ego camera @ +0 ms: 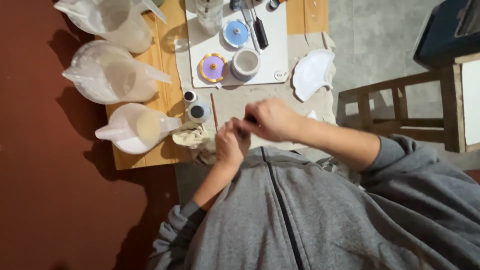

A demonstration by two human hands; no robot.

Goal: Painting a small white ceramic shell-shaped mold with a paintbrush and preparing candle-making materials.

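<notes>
My left hand (pixel 231 144) and my right hand (pixel 270 119) meet just above my grey zipped top, over the near edge of a cloth-covered table (pixel 235 100). My right hand's fingers are closed around a small dark object (pixel 250 120), which is mostly hidden. My left hand is curled with its fingertips against that same object; what it holds is unclear. A thin brown stick (pixel 214 111) lies on the cloth just left of my hands. A crumpled beige rag (pixel 192 136) sits beside my left hand.
Three translucent plastic jugs (pixel 111 72) stand on a wooden board at left. A white mat (pixel 272 55) carries a purple disc (pixel 213 67), a blue disc (pixel 236 33), a white cup (pixel 246 62) and tools. A white shell-shaped dish (pixel 312 74), two small bottles (pixel 198 111), a wooden stool (pixel 400 112).
</notes>
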